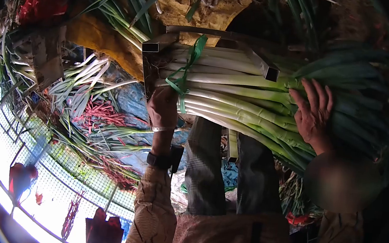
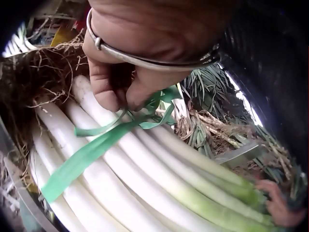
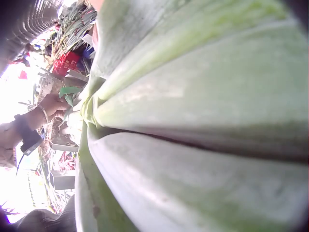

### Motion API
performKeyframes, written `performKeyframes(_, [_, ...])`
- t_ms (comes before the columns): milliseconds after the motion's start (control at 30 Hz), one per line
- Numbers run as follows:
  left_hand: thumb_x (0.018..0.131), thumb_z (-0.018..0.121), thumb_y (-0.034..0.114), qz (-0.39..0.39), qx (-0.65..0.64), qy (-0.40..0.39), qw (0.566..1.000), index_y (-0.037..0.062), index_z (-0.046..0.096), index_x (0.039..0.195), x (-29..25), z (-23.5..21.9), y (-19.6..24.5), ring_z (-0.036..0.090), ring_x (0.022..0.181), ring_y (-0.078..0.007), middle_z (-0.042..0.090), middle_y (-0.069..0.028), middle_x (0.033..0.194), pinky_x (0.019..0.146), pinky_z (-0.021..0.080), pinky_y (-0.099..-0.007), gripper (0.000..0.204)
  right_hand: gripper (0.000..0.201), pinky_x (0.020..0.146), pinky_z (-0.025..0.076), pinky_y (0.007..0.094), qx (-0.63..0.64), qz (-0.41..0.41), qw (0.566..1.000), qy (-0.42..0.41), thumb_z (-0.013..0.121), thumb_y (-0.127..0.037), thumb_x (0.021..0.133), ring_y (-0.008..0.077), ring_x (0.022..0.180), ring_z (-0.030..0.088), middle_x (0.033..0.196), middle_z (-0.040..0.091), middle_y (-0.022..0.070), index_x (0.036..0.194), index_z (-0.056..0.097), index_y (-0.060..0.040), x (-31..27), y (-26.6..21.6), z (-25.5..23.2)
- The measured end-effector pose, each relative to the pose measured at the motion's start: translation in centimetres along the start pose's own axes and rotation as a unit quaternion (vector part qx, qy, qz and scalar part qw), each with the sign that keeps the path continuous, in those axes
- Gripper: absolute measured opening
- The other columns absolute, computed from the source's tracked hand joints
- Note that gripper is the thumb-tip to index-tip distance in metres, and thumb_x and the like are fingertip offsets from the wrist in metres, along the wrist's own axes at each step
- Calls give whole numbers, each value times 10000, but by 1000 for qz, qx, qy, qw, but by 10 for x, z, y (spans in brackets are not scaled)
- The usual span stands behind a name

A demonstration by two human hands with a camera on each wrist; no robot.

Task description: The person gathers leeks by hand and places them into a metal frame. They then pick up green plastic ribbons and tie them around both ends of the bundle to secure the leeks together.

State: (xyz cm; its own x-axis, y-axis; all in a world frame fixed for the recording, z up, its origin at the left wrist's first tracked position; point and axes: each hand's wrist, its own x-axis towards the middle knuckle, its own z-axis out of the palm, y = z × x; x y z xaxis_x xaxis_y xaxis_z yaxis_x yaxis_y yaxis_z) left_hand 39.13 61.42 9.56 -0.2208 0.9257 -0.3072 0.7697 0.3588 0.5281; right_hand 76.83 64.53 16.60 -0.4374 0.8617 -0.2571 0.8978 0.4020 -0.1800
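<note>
A thick bundle of long green onions [image 1: 241, 81] lies across a metal frame [image 1: 270, 73], roots to the left and leaves to the right. Green tape [image 1: 194, 55] crosses the white stalks near the roots. At the tape's knot, my left hand [image 1: 163, 106] pinches the tape between thumb and finger; the left wrist view shows the fingertips together over the stalks, close to the matted roots [image 2: 36, 79]. My right hand [image 1: 314, 110] rests on the bundle where the stalks turn to leaves, fingers spread and fairly straight. Broad leaves [image 3: 203, 96] fill most of the right wrist view.
Loose green onions [image 1: 98, 71] and red strips [image 1: 100, 114] lie on a blue sheet [image 1: 135, 98] at the left. Yellow-brown sacking [image 1: 211, 4] spreads behind the frame. My legs [image 1: 206, 165] stand under the near side. A mesh fence [image 1: 72, 161] runs along the lower left.
</note>
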Motion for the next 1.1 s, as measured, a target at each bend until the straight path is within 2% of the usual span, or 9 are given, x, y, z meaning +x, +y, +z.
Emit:
performKeyframes(233, [780,637,107,-12,49,71,996,56,565,765,12,21,12,586,656,-309,584,-105,694,593,465,-386,89,586,1097,196,503,-8,3,1000,-13,561,-48,695,286,1310,333,1393,394,75,1255,530,-215,0,-1,0])
performKeyframes(333, [799,625,95,84,146,126,978,50,572,789,6,29,23,583,671,-316,593,-105,708,626,468,-398,70,588,1097,197,502,-11,3,1000,-13,562,-49,693,285,1309,336,1392,396,75,1257,528,-214,2,-1,-3])
performKeyframes(500, [767,666,92,68,126,140,980,40,612,890,-13,37,36,571,725,-319,618,-113,754,656,457,-420,144,582,1097,197,502,0,1,1000,-7,566,-52,697,285,1305,343,1385,404,79,1257,528,-207,1,-1,-3])
performKeyframes(633, [818,611,88,41,189,139,971,26,548,1074,3,45,38,604,686,-356,626,-150,740,631,475,-438,271,573,1094,201,502,-2,-1,1000,-10,562,-53,708,286,1301,348,1379,409,82,1260,531,-207,0,-1,-3])
performKeyframes(733, [835,611,166,-91,167,117,975,53,554,1074,3,47,52,615,682,-384,635,-160,742,608,469,-459,271,567,1093,204,503,-2,0,1000,-13,565,-59,714,285,1299,349,1379,409,82,1260,534,-208,-1,1,-3])
performKeyframes(767, [822,584,167,-148,109,122,975,80,602,928,1,46,57,580,781,-360,627,-151,793,634,471,-440,138,566,1093,205,503,0,1,1000,-17,568,-63,715,284,1300,348,1379,409,82,1261,534,-208,0,1,-3])
performKeyframes(800, [799,606,159,-76,-17,171,982,74,609,899,4,49,43,584,705,-342,604,-132,741,636,470,-433,131,566,1092,206,504,3,1,1000,-22,572,-66,715,283,1300,348,1379,408,81,1262,534,-208,-1,2,-3])
performKeyframes(967, [813,642,149,-203,-280,11,938,101,550,1087,3,56,-87,558,621,-116,543,-8,729,518,421,-228,293,588,1093,198,506,10,-2,1000,-4,606,-108,703,274,1311,334,1391,396,75,1272,534,-236,-7,5,8])
performKeyframes(1100, [816,620,37,-189,-395,-7,899,17,455,1211,-2,47,6,550,833,-156,562,-104,1038,668,455,-259,428,589,1097,183,497,-15,2,999,-38,631,-197,693,266,1317,325,1393,402,68,1272,532,-249,-6,7,2])
